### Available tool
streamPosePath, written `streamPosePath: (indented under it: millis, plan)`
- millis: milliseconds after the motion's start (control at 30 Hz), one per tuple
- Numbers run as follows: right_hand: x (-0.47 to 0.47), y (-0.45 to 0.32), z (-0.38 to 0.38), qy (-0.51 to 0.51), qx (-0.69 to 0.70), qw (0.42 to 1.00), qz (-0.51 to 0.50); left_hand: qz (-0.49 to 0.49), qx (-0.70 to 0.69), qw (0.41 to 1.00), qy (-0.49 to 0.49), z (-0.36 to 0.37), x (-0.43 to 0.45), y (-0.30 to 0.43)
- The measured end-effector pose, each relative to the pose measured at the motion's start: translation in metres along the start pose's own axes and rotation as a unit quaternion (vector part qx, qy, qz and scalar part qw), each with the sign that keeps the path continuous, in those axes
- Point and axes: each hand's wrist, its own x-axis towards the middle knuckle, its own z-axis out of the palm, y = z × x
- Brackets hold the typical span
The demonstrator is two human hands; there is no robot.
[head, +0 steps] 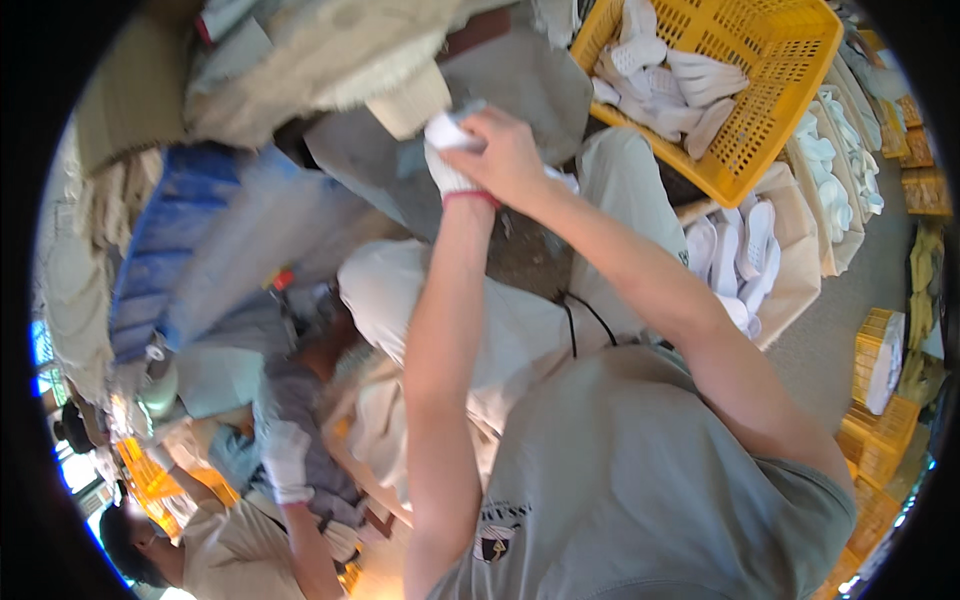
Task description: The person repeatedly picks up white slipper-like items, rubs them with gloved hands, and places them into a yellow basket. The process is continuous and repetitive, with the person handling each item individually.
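Just in front of my knees, both hands meet around a small white piece (452,133), blurred by motion; its shape resembles a piece of white footwear, but I cannot tell for sure. My left hand (448,169) wears a white knit glove with a red cuff and grips the piece from the left and below. My bare right hand (501,154) closes on it from the right, its fingers bent over the edge. A tan cardboard flap (411,100) hangs directly beyond the piece. Part of another white thing (561,178) shows behind my right wrist.
A yellow plastic crate (780,97) of white perforated shoes (705,79) stands at upper right. Below it, a beige sack (795,255) holds more. A frayed beige mass (300,67) overhangs the upper left, above a blue ribbed panel (176,232). A co-worker (240,547) sits at lower left.
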Motion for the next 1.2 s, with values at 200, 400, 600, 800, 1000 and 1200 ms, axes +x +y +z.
streamPosePath:
  millis: [200,400,600,800,1000,1200]
  plan:
    - [-0.035,-0.007,-0.03,-0.19,-0.103,0.976,0.027,0.051,0.148,0.95,0.27,0.044,0.02,0.028]
    - [-0.019,-0.024,-0.029,-0.093,-0.083,0.992,-0.018,0.022,0.177,0.941,0.286,0.086,0.003,0.043]
    - [-0.031,-0.023,-0.015,-0.016,-0.032,0.997,-0.065,0.019,0.171,0.933,0.316,0.089,0.014,0.05]
    - [0.011,-0.003,0.024,0.015,-0.117,0.993,-0.019,-0.036,0.226,0.923,0.31,0.125,-0.034,0.013]
    - [-0.002,0.014,0.017,-0.058,-0.029,0.998,-0.013,-0.052,0.21,0.946,0.243,0.073,0.034,0.047]
    - [-0.017,0.024,-0.052,-0.196,0.113,0.974,0.005,0.037,0.27,0.92,0.282,0.122,-0.014,0.012]
